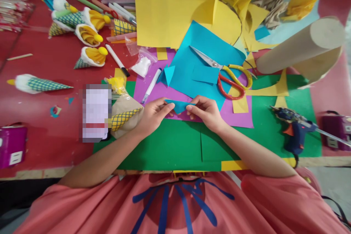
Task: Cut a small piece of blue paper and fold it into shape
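Note:
Both my hands pinch a small folded piece of blue paper (179, 105) over the purple sheet (153, 91) and the green sheet (170, 146). My left hand (153, 115) grips its left end, fingers closed. On its right end my right hand (207, 111) is closed too. A large blue paper sheet (197, 58) lies just beyond, with a small blue triangle (168, 75) beside it.
Yellow-and-red scissors (229, 75) rest on the blue sheet. A blue glue gun (294, 128) lies at right, a cardboard tube (301, 47) beyond it. Yellow paper (164, 11) is piled at the back. Paper cones (41, 84), markers (150, 86) and a blurred phone (95, 111) lie at left.

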The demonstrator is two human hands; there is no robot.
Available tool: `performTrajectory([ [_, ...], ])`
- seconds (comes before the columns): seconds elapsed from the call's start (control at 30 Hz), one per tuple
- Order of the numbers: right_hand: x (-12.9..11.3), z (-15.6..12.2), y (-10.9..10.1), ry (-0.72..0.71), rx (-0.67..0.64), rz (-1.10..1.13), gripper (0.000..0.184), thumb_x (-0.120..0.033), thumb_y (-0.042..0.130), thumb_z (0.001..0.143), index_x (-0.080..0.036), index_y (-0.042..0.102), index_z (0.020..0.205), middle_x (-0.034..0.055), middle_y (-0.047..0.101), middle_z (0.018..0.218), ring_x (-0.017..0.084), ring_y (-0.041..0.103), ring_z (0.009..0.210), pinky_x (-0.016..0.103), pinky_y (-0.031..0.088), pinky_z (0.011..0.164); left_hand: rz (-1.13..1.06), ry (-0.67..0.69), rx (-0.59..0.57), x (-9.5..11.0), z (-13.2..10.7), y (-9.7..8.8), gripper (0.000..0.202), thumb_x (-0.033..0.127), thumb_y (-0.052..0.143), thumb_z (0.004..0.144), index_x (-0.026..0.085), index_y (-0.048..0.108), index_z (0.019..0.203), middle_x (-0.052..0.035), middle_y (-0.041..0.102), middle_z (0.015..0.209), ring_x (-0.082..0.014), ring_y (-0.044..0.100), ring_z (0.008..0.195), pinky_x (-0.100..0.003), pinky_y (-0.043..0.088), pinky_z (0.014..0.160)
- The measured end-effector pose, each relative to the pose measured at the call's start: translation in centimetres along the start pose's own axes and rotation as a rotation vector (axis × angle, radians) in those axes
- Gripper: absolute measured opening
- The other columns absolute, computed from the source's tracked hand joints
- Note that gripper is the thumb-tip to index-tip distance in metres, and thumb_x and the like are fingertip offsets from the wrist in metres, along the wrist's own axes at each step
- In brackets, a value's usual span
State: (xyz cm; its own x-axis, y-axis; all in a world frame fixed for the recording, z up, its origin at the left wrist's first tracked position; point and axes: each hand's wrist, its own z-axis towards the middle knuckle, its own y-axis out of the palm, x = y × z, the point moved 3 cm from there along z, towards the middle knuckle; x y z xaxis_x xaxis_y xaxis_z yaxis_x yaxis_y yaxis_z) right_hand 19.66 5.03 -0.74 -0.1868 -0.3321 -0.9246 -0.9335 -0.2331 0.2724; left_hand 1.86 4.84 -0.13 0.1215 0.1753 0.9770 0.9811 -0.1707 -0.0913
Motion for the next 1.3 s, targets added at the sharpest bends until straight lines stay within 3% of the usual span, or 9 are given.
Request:
performTrajectory([
  [0.37, -0.2, -0.2, 0.0, -0.013, -0.101, -0.041, 0.026, -0.037, 0.071, 0.077, -0.016, 0.058, 0.069, -0.0012, 0.063, 0.062, 0.008, 0.057, 0.051, 0.021, 0.046, 0.050, -0.113, 0.040, 0.041, -0.5, 0.1, -0.1, 0.024, 0.039, 0.071, 0.076, 0.018, 0.059, 0.072, 0.0059, 0.052, 0.055, -0.0064, 0.047, 0.046, -0.018, 0.041, 0.047],
  [0.6, 0.0, -0.3, 0.0, -0.014, -0.127, -0.079, 0.028, -0.038, 0.070, 0.077, -0.016, 0.056, 0.068, -0.0018, 0.059, 0.061, 0.008, 0.054, 0.051, 0.021, 0.044, 0.049, -0.122, 0.120, 0.055, -1.5, 0.4, -0.4, 0.040, 0.042, 0.061, 0.084, 0.018, 0.042, 0.058, 0.0053, 0.034, 0.055, -0.0076, 0.033, 0.050, -0.021, 0.031, 0.048],
  [0.8, 0.1, -0.6, 0.1, -0.064, -0.197, -0.216, 0.029, -0.038, 0.067, 0.081, -0.016, 0.056, 0.066, -0.0024, 0.056, 0.057, 0.007, 0.049, 0.049, 0.021, 0.038, 0.045, -0.107, 0.139, 0.193, -1.8, 0.7, -1.1, 0.034, 0.049, 0.054, 0.086, 0.019, 0.053, 0.070, 0.0023, 0.052, 0.062, -0.0105, 0.052, 0.059, -0.022, 0.043, 0.058],
  [0.93, -0.1, -0.8, 0.2, -0.082, -0.064, -0.118, 0.029, -0.040, 0.067, 0.080, -0.017, 0.055, 0.067, -0.0020, 0.058, 0.060, 0.008, 0.051, 0.050, 0.022, 0.042, 0.047, -0.208, 0.093, 0.020, -1.6, 0.2, -0.2, 0.047, 0.064, 0.051, 0.082, 0.024, 0.049, 0.106, -0.0001, 0.063, 0.076, -0.0129, 0.061, 0.062, -0.024, 0.048, 0.057],
  [1.0, -0.3, -1.0, 0.4, -0.104, -0.018, -0.080, 0.028, -0.039, 0.068, 0.079, -0.018, 0.055, 0.067, -0.0021, 0.058, 0.061, 0.008, 0.052, 0.050, 0.022, 0.043, 0.048, -0.176, 0.144, -0.008, -1.3, -0.3, 0.2, 0.059, 0.056, 0.063, 0.078, 0.028, 0.037, 0.122, -0.0015, 0.066, 0.090, -0.0119, 0.064, 0.065, -0.023, 0.050, 0.059],
  [1.03, -0.3, -1.0, 0.4, -0.118, 0.004, -0.069, 0.028, -0.039, 0.068, 0.079, -0.018, 0.056, 0.067, -0.0023, 0.058, 0.061, 0.008, 0.053, 0.050, 0.022, 0.044, 0.049, -0.139, 0.192, -0.004, -1.0, -0.6, 0.3, 0.060, 0.050, 0.067, 0.077, 0.029, 0.035, 0.124, -0.0024, 0.066, 0.097, -0.0111, 0.065, 0.067, -0.023, 0.051, 0.062],
  [1.1, -0.4, -1.1, 0.4, -0.135, 0.036, -0.065, 0.027, -0.039, 0.068, 0.080, -0.018, 0.056, 0.067, -0.0022, 0.058, 0.061, 0.009, 0.054, 0.051, 0.023, 0.045, 0.050, -0.032, 0.296, -0.001, -0.5, -1.0, 0.5, 0.043, 0.041, 0.066, 0.081, 0.027, 0.045, 0.116, -0.0038, 0.065, 0.106, -0.0113, 0.067, 0.076, -0.024, 0.054, 0.069],
  [1.2, -0.1, -1.1, 0.5, -0.109, 0.027, -0.075, 0.029, -0.042, 0.067, 0.080, -0.018, 0.055, 0.069, -0.0013, 0.060, 0.063, 0.010, 0.057, 0.054, 0.024, 0.048, 0.053, 0.197, 0.382, 0.021, 0.1, -1.3, 0.4, 0.014, 0.033, 0.061, 0.086, 0.021, 0.062, 0.093, -0.0036, 0.068, 0.096, -0.0143, 0.066, 0.088, -0.026, 0.054, 0.078],
  [1.3, 0.3, -1.0, 0.8, -0.061, -0.077, -0.145, 0.032, -0.045, 0.069, 0.078, -0.018, 0.054, 0.070, -0.0019, 0.058, 0.060, 0.010, 0.055, 0.053, 0.024, 0.046, 0.053, 0.260, 0.410, 0.085, 0.7, -1.1, 0.0, 0.012, 0.026, 0.057, 0.088, 0.021, 0.067, 0.092, -0.0030, 0.069, 0.092, -0.0131, 0.065, 0.088, -0.024, 0.054, 0.080],
])
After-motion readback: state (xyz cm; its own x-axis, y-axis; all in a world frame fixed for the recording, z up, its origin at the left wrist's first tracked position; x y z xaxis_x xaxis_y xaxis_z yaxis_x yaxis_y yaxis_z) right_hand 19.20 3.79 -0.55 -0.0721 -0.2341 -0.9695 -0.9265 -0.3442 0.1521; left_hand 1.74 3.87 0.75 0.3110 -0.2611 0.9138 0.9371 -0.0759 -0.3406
